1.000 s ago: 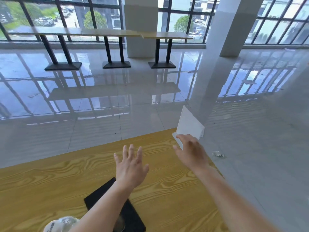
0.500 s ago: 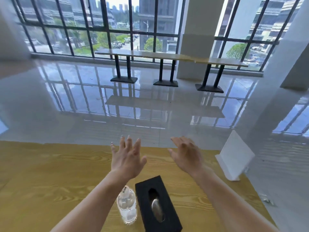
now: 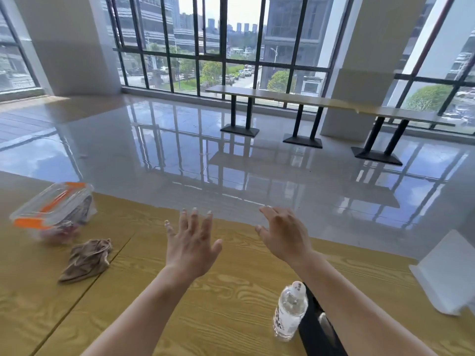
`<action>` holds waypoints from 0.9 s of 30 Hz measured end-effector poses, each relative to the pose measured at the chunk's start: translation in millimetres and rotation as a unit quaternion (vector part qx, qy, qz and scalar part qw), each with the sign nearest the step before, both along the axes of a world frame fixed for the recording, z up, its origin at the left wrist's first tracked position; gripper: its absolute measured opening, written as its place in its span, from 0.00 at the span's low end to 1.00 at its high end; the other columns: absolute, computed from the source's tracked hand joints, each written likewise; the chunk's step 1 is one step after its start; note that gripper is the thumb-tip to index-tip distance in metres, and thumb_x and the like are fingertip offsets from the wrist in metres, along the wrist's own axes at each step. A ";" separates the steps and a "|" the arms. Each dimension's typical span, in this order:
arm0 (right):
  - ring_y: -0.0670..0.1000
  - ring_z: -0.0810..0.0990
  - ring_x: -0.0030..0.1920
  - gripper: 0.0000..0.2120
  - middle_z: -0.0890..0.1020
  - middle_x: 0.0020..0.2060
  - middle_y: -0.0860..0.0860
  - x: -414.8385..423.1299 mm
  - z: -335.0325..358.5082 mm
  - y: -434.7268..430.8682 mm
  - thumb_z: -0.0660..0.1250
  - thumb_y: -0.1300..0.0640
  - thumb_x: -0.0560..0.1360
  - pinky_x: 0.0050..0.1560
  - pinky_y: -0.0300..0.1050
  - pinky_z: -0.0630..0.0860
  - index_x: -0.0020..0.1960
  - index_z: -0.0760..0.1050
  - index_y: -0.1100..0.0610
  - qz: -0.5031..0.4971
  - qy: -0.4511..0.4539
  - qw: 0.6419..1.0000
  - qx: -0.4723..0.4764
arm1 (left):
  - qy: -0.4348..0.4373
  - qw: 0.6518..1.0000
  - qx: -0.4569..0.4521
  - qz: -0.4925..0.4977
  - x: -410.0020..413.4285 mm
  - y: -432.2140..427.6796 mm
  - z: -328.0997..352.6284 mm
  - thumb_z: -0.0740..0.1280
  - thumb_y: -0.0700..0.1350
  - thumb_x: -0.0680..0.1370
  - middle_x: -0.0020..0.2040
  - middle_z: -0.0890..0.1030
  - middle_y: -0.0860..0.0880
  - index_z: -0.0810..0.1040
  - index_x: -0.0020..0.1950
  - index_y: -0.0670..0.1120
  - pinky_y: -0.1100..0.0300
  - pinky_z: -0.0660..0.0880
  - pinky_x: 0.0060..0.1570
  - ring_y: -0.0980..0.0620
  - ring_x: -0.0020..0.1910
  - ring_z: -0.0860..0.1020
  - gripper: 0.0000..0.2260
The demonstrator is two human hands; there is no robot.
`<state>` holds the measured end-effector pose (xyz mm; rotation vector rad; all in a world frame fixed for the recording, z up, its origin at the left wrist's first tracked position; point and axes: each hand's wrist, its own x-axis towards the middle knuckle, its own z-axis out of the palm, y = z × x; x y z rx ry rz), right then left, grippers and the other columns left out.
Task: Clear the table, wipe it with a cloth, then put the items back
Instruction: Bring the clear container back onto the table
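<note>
Both my hands hover over the wooden table (image 3: 231,299) and hold nothing. My left hand (image 3: 191,245) has its fingers spread, and my right hand (image 3: 282,235) is relaxed with straight fingers. A crumpled brown cloth (image 3: 86,260) lies to the left of my left hand. Beyond it stands a clear plastic box with orange clips (image 3: 52,211). A clear water bottle (image 3: 290,310) stands upright under my right forearm, beside a black tissue box (image 3: 318,332) that the arm partly hides. A white sign stand (image 3: 447,276) sits at the table's right end.
The table's far edge runs just beyond my fingertips, with glossy tiled floor behind it. A long narrow table on black legs (image 3: 303,98) stands by the windows. White pillars rise at the left and right.
The view has swung left: the white stand slid to the right edge, and the cloth and plastic box came into view. My right hand moved off the stand; both hands stay open.
</note>
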<state>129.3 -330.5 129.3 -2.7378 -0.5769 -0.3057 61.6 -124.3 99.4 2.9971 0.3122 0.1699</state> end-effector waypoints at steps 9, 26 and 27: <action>0.56 0.77 0.61 0.23 0.80 0.59 0.53 -34.5 -10.1 148.7 0.67 0.47 0.78 0.55 0.50 0.75 0.70 0.72 0.53 0.061 0.026 0.998 0.013 | 0.017 0.998 -0.006 0.058 -54.1 136.7 2.6 0.53 0.64 0.80 0.82 0.46 0.45 0.45 0.81 0.54 0.33 0.45 0.75 0.41 0.81 0.42 0.34; 0.57 0.77 0.62 0.25 0.79 0.63 0.55 -8.0 -34.0 299.8 0.67 0.47 0.78 0.59 0.50 0.74 0.72 0.70 0.55 0.192 0.083 0.978 0.016 | 0.030 0.978 -0.005 0.208 -78.3 267.1 -22.8 0.53 0.62 0.81 0.81 0.52 0.43 0.50 0.81 0.53 0.35 0.51 0.76 0.41 0.80 0.48 0.31; 0.57 0.78 0.62 0.25 0.79 0.63 0.54 -4.6 -35.7 309.7 0.67 0.47 0.78 0.58 0.50 0.75 0.72 0.70 0.54 0.200 0.086 0.976 0.020 | 0.030 0.976 -0.002 0.215 -78.7 275.3 -23.6 0.53 0.62 0.81 0.81 0.52 0.43 0.50 0.81 0.53 0.35 0.52 0.76 0.41 0.80 0.49 0.31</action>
